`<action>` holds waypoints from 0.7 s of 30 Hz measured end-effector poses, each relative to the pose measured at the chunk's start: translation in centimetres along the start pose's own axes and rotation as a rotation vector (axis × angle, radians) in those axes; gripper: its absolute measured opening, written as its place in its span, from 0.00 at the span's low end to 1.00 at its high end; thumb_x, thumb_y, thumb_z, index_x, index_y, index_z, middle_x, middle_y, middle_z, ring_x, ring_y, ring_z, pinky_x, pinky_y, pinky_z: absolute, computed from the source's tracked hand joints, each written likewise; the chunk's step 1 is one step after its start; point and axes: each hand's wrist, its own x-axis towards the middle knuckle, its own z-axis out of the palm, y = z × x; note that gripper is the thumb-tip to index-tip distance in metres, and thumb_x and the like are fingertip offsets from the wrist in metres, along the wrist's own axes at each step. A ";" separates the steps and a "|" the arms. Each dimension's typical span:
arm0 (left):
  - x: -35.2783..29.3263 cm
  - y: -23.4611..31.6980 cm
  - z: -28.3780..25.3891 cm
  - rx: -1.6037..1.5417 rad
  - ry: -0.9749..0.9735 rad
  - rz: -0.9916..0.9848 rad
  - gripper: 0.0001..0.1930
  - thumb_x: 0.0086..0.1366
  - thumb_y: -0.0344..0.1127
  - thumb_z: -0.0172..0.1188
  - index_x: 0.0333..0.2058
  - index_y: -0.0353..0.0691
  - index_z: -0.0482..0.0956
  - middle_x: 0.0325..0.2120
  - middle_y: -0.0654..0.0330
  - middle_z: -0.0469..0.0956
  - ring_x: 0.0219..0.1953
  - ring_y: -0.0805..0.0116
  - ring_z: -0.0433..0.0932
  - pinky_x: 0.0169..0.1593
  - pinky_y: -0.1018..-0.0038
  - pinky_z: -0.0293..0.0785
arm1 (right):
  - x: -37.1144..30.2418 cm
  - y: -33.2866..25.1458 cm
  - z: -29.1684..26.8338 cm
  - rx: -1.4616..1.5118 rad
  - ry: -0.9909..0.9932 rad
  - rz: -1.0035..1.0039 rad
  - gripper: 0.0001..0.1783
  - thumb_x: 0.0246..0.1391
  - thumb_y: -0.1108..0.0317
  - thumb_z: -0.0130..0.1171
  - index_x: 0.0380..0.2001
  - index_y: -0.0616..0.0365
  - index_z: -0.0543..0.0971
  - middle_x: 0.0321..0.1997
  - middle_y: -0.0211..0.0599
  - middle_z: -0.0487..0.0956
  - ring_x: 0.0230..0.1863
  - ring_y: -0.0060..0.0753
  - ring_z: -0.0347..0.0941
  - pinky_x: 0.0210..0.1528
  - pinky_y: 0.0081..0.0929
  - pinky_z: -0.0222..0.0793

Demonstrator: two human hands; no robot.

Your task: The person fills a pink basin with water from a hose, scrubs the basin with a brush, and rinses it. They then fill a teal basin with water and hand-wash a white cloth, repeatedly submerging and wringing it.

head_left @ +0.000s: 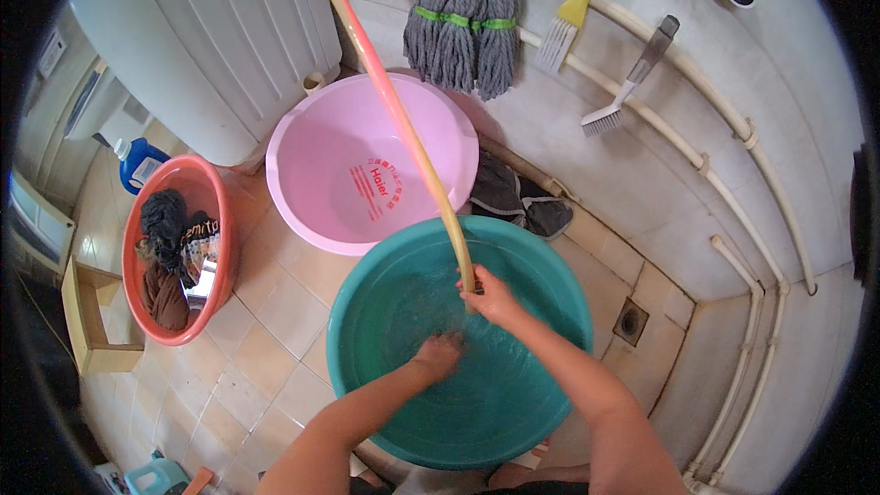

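A large green basin point(346, 330) stands on the floor before me with rippling water point(486, 376) in it. My right hand point(492, 297) is wrapped round the lower end of a yellowish hose point(417, 151), which comes down from the top of the view; its end points into the basin. Below and to the left of it, my left hand point(442, 355) is at the water, near the basin's middle. Its fingers are blurred by motion and splashing, so I cannot tell whether they are open or closed.
Beyond the green basin sits a pink basin point(312, 165). A red-orange tub point(229, 229) holding dark clothes point(165, 220) stands left, with a blue bottle point(139, 163) behind. A mop point(463, 23) and brushes point(632, 82) hang by wall pipes point(665, 116). A floor drain point(630, 322) lies right.
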 end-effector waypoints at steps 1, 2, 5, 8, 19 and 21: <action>0.1 0.1 -2.2 -0.024 -0.175 -0.010 0.25 0.49 0.37 0.57 0.47 0.38 0.69 0.49 0.51 0.66 0.55 0.54 0.61 0.53 0.60 0.62 | 0.2 1.8 0.4 0.056 -0.018 0.029 0.17 0.47 0.73 0.57 0.43 0.57 0.70 0.37 0.35 0.77 0.38 0.31 0.73 0.39 0.26 0.69; 0.1 0.1 -4.2 -0.044 -0.350 -0.021 0.22 0.49 0.34 0.56 0.46 0.38 0.70 0.46 0.51 0.68 0.53 0.53 0.63 0.52 0.61 0.63 | 0.4 4.0 1.1 0.113 -0.035 0.055 0.17 0.47 0.73 0.57 0.43 0.57 0.70 0.36 0.34 0.77 0.38 0.30 0.73 0.40 0.26 0.68; -3.6 -3.6 -7.3 -0.007 0.548 0.164 0.17 0.49 0.29 0.51 0.41 0.39 0.74 0.40 0.52 0.72 0.47 0.54 0.67 0.49 0.60 0.64 | 0.2 9.8 3.2 0.049 -0.084 0.103 0.16 0.46 0.73 0.57 0.41 0.59 0.71 0.35 0.33 0.75 0.37 0.31 0.71 0.41 0.26 0.67; -7.7 -5.3 -12.8 0.052 0.870 -0.068 0.22 0.48 0.28 0.55 0.45 0.36 0.69 0.44 0.49 0.68 0.48 0.52 0.66 0.52 0.60 0.62 | -0.6 13.0 3.9 -0.267 -0.066 0.111 0.19 0.45 0.75 0.56 0.44 0.62 0.70 0.41 0.37 0.73 0.45 0.33 0.68 0.47 0.29 0.64; -10.6 -7.6 -11.6 -0.311 0.940 -0.426 0.33 0.47 0.29 0.60 0.53 0.35 0.57 0.45 0.45 0.65 0.48 0.48 0.65 0.51 0.62 0.63 | -7.6 6.4 9.3 -1.061 0.082 -0.126 0.33 0.45 0.60 0.57 0.56 0.54 0.62 0.63 0.42 0.54 0.64 0.45 0.45 0.63 0.49 0.39; -11.7 -7.4 -11.1 -0.398 0.931 -0.460 0.32 0.49 0.30 0.59 0.53 0.35 0.57 0.46 0.45 0.66 0.48 0.49 0.66 0.50 0.63 0.65 | -7.7 6.9 10.0 -1.017 -0.258 -0.424 0.33 0.45 0.59 0.57 0.56 0.51 0.61 0.63 0.41 0.54 0.64 0.45 0.46 0.63 0.50 0.41</action>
